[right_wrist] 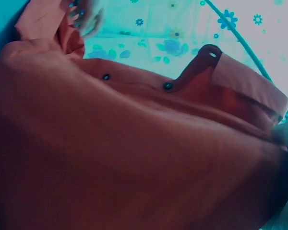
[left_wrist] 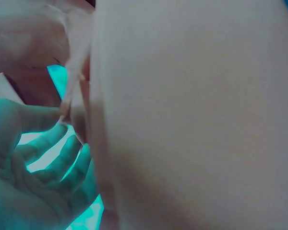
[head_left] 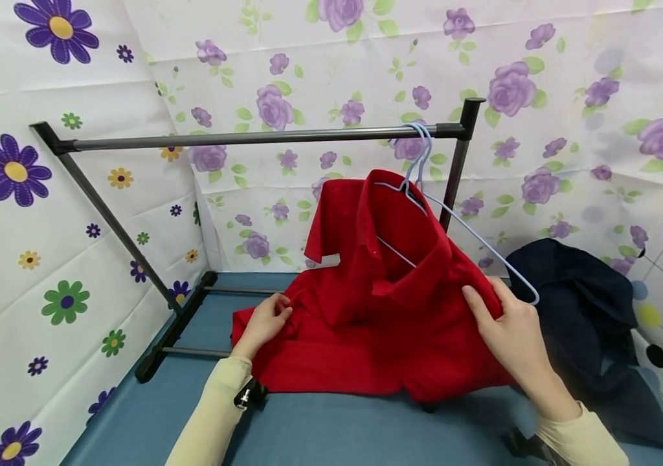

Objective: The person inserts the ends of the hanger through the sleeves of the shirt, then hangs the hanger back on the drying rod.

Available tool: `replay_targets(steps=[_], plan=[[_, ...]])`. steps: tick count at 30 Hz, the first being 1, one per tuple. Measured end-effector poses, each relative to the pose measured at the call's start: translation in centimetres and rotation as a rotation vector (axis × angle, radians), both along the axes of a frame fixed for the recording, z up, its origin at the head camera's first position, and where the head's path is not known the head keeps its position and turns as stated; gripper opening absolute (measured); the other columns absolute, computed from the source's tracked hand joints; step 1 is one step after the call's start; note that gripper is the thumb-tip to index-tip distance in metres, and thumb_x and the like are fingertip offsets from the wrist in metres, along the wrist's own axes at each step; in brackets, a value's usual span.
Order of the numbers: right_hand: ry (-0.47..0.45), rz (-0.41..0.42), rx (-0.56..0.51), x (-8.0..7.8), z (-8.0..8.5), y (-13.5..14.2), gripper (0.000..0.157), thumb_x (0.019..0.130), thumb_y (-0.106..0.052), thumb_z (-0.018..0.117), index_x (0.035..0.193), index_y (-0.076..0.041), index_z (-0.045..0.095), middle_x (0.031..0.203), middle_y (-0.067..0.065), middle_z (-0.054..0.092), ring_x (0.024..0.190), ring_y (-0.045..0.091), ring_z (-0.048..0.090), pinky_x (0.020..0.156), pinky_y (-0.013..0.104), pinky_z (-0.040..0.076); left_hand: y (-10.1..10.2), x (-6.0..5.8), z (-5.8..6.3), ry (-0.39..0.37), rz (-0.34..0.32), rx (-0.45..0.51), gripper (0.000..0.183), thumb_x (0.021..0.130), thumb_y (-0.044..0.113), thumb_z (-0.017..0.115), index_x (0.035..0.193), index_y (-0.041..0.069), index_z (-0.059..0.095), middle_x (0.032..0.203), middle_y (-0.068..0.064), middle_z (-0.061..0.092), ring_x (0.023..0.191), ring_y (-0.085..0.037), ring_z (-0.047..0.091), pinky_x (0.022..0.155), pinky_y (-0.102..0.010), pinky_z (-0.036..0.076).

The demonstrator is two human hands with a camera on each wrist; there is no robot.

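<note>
A red collared shirt (head_left: 360, 349) is spread in front of me, its collar raised beneath the rack's bar. Light blue hangers (head_left: 485, 243) hook over the bar. One hanger arm shows inside the collar; another sticks out over the shirt's right side, outside the cloth. My left hand (head_left: 264, 323) pinches a fold at the shirt's left; in the left wrist view, thumb and forefinger (left_wrist: 43, 117) meet on the cloth. At the shirt's right shoulder, my right hand (head_left: 512, 333) grips the fabric, thumb on top. Dark buttons (right_wrist: 168, 86) show in the right wrist view.
A dark metal rack (head_left: 250, 138) stands on the blue table surface (head_left: 331, 427), its upright behind the shirt on the right. Dark navy cloth (head_left: 576, 304) lies heaped at the right. Flower-patterned sheets (head_left: 221, 213) form the walls behind and left.
</note>
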State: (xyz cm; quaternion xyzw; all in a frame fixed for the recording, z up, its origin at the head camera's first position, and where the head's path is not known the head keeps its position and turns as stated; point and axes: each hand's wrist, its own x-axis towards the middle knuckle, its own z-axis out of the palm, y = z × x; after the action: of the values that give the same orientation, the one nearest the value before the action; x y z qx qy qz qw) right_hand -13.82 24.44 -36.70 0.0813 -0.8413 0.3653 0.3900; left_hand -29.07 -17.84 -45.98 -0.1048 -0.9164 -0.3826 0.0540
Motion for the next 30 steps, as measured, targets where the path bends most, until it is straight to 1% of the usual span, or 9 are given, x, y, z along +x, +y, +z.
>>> replay_targets(steps=[3, 6, 9, 12, 16, 18, 21, 27, 30], plan=[[-0.041, -0.019, 0.029, 0.5, -0.8, 0.9, 0.021, 0.095, -0.022, 0.072, 0.114, -0.012, 0.069, 0.075, 0.003, 0.067, 0.059, 0.01, 0.057, 0.058, 0.017, 0.044, 0.8, 0.6, 0.8, 0.067, -0.007, 0.004, 0.016, 0.099, 0.012, 0.063, 0.113, 0.004, 0.063, 0.096, -0.009, 0.06, 0.079, -0.023, 0.053, 0.074, -0.039, 0.044], [-0.079, -0.028, 0.065, 0.9, -1.5, 1.7, 0.024, 0.095, -0.023, 0.071, 0.116, -0.011, 0.068, 0.074, 0.003, 0.066, 0.059, 0.012, 0.056, 0.057, 0.022, 0.045, 2.0, 1.3, 1.7, 0.125, -0.044, 0.025, 0.015, 0.099, 0.012, 0.064, 0.113, 0.005, 0.064, 0.097, -0.008, 0.061, 0.075, -0.021, 0.052, 0.071, -0.037, 0.044], [-0.119, -0.022, 0.093, 1.3, -2.1, 2.6, 0.027, 0.096, -0.025, 0.07, 0.118, -0.01, 0.067, 0.07, 0.001, 0.063, 0.059, 0.01, 0.054, 0.055, 0.027, 0.046, 3.8, 2.2, 2.6, 0.15, -0.122, 0.06, 0.015, 0.099, 0.013, 0.065, 0.113, 0.006, 0.066, 0.097, -0.004, 0.063, 0.073, -0.02, 0.053, 0.069, -0.037, 0.045], [-0.161, -0.005, 0.11, 1.6, -2.5, 3.5, 0.028, 0.097, -0.026, 0.069, 0.12, -0.011, 0.066, 0.072, 0.0, 0.064, 0.06, 0.008, 0.055, 0.056, 0.027, 0.047, 5.9, 3.2, 3.4, 0.163, -0.227, 0.091, 0.014, 0.1, 0.015, 0.065, 0.112, 0.008, 0.067, 0.096, 0.0, 0.064, 0.08, -0.02, 0.058, 0.073, -0.037, 0.049], [-0.24, 0.028, 0.132, 2.0, -2.9, 4.9, 0.035, 0.097, -0.028, 0.069, 0.128, -0.012, 0.063, 0.088, 0.006, 0.07, 0.063, 0.004, 0.061, 0.058, 0.025, 0.051, 9.1, 4.7, 4.5, 0.179, -0.399, 0.128, 0.014, 0.099, 0.018, 0.066, 0.11, 0.01, 0.068, 0.097, 0.004, 0.065, 0.087, -0.019, 0.061, 0.078, -0.038, 0.052], [-0.283, 0.049, 0.136, 2.3, -3.0, 5.6, 0.038, 0.098, -0.028, 0.068, 0.132, -0.012, 0.06, 0.097, 0.009, 0.069, 0.063, 0.004, 0.062, 0.057, 0.026, 0.052, 10.8, 5.6, 5.1, 0.178, -0.497, 0.13, 0.014, 0.099, 0.021, 0.067, 0.109, 0.011, 0.069, 0.099, 0.007, 0.066, 0.089, -0.015, 0.062, 0.077, -0.035, 0.053], [-0.314, 0.072, 0.14, 2.6, -3.4, 6.8, 0.039, 0.101, -0.027, 0.064, 0.136, -0.012, 0.058, 0.105, 0.012, 0.068, 0.064, 0.005, 0.063, 0.055, 0.026, 0.052, 13.3, 7.2, 5.9, 0.142, -0.661, 0.129, 0.015, 0.1, 0.024, 0.066, 0.109, 0.013, 0.07, 0.1, 0.01, 0.067, 0.088, -0.008, 0.062, 0.076, -0.028, 0.052], [-0.286, 0.03, 0.16, 2.5, -3.9, 9.0, 0.032, 0.105, -0.025, 0.057, 0.136, -0.016, 0.06, 0.113, 0.012, 0.07, 0.07, 0.012, 0.065, 0.059, 0.02, 0.05, 18.0, 10.0, 6.7, -0.009, -1.034, 0.096, 0.019, 0.103, 0.026, 0.061, 0.115, 0.014, 0.069, 0.107, 0.011, 0.067, 0.09, 0.001, 0.06, 0.081, -0.021, 0.053], [-0.267, -0.015, 0.151, 2.5, -4.0, 10.2, 0.029, 0.105, -0.025, 0.057, 0.132, -0.017, 0.063, 0.114, 0.007, 0.072, 0.068, 0.011, 0.066, 0.06, 0.016, 0.047, 20.5, 11.1, 6.4, -0.084, -1.174, 0.061, 0.02, 0.104, 0.023, 0.058, 0.12, 0.013, 0.067, 0.11, 0.011, 0.065, 0.092, 0.004, 0.058, 0.084, -0.02, 0.053]])
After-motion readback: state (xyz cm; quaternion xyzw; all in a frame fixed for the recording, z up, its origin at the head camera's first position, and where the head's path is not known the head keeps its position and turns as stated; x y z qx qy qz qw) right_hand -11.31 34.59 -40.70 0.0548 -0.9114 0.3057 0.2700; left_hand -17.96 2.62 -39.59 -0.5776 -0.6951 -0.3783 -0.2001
